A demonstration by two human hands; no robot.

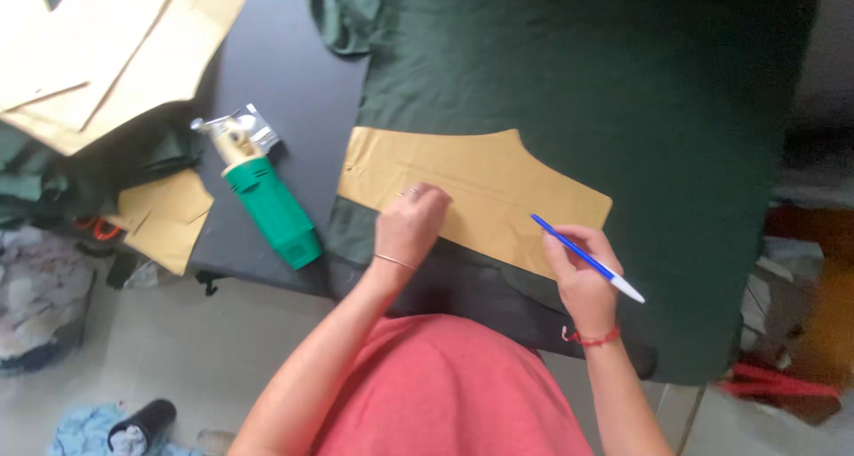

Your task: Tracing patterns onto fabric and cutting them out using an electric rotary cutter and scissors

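Paper pattern (476, 193), tan and thin, lies flat on the green cloth (623, 91) on the table, and I'd judge it light, fairly stiff and quick to slide on that soft, limp fabric. Her left hand (409, 225) presses down on its near left part with fingers curled, holding nothing, which looks the right place to pin it. Her right hand (578, 274) pinches a blue pen (583, 256), tip at the pattern's lower edge.
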